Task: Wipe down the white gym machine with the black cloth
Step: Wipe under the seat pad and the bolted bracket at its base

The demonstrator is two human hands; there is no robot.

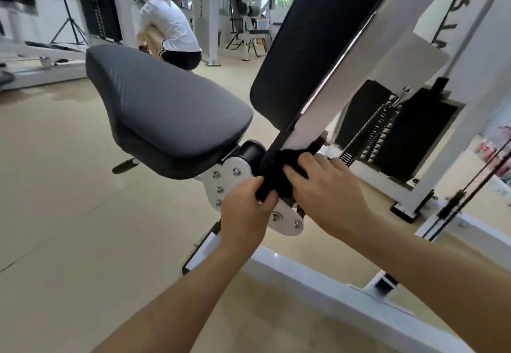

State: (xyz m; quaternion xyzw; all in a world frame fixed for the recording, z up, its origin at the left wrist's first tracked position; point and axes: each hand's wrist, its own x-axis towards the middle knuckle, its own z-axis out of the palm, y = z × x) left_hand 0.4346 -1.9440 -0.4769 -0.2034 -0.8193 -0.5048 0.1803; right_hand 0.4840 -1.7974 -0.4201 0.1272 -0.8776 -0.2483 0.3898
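The white gym machine fills the middle and right of the view, with a dark grey seat pad and a black back pad on a slanted white post. The black cloth is wrapped round the foot of that post, just above the bolted white hinge plate. My left hand grips the cloth's lower end from the left. My right hand holds the cloth's upper part against the post, fingers curled over it. Much of the cloth is hidden under both hands.
A black weight stack stands behind the post at right, with cables running down. The machine's white base rail lies on the beige floor. A person in a white top crouches beyond the seat, among other gym equipment.
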